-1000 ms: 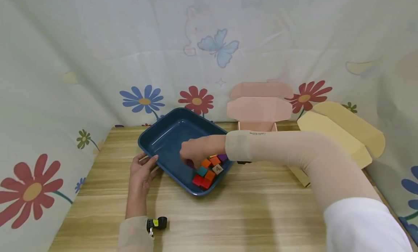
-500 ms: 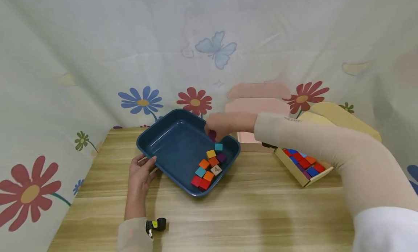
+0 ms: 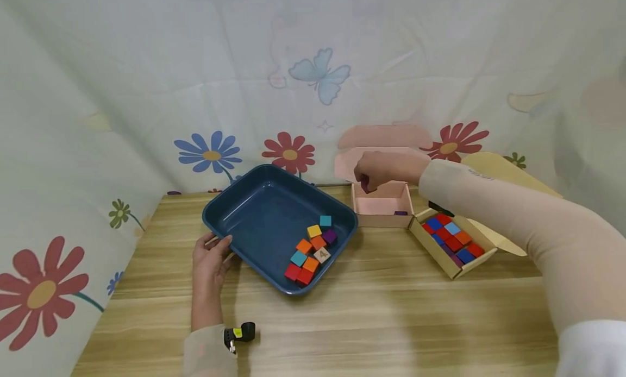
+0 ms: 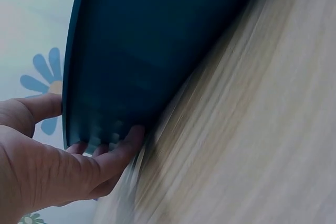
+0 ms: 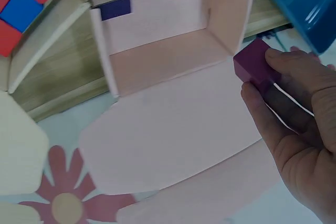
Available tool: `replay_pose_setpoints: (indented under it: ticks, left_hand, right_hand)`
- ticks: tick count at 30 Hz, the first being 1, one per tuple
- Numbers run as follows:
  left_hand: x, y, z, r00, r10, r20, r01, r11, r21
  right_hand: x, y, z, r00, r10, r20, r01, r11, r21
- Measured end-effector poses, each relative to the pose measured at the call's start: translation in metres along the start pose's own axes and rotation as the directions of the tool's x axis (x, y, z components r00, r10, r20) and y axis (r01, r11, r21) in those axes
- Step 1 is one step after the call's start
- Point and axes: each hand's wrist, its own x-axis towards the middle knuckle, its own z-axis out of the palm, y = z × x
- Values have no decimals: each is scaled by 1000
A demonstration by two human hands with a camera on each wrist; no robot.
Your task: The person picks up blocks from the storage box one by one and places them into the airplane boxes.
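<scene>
My right hand (image 3: 386,169) pinches a purple cube (image 5: 254,65) between thumb and fingers, over the left part of an open pink box (image 3: 381,221). One dark purple block (image 5: 116,8) lies inside that box, in its corner. On the left, my left hand (image 3: 207,260) grips the near-left side of a dark blue tray (image 3: 249,219), thumb at the rim and fingers against the outer wall. Several coloured cubes gather at the tray's right end: red, orange, teal, yellow, purple, plus a plain wooden cube (image 3: 321,255) marked 4.
Right of the pink box stands an open yellow box (image 3: 432,253) holding rows of red, blue, orange and purple cubes. Its raised lid is partly hidden by my right sleeve. A floral curtain (image 3: 235,94) hangs behind the wooden table (image 3: 332,333).
My right hand has carried the purple cube out of the tray, rightward to the pink box. The left hand keeps its grip on the tray.
</scene>
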Motion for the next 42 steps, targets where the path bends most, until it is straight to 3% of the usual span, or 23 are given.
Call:
replay_pose_setpoints:
  ticks: [6, 13, 19, 25, 28, 34, 42]
  left_hand:
    - [1, -1, 2, 1000, 23, -10, -23, 1000, -13]
    - [1, -4, 1, 999, 31, -18, -31, 999, -25]
    - [-1, -3, -2, 999, 42, -10, -43, 999, -14]
    - [-1, -3, 0, 997, 75, 3, -75, 997, 9]
    - [-1, -5, 2, 996, 94, 3, -94, 995, 15]
    - [0, -5, 4, 994, 113, -2, -113, 993, 23]
    - [0, -5, 3, 995, 102, -11, -101, 995, 19]
  right_hand:
    - [-3, 23, 8, 998, 63, 30, -62, 998, -28]
    - [-4, 32, 22, 984, 143, 107, -144, 989, 7]
    - [-3, 39, 36, 991, 77, 112, -74, 997, -33]
    - [0, 46, 57, 980, 76, 185, -63, 995, -78]
    - [0, 50, 70, 981, 52, 185, -36, 995, -88]
    - [-2, 54, 86, 979, 64, 194, -58, 998, -37]
    - [-4, 52, 85, 961, 112, 251, -98, 993, -67]
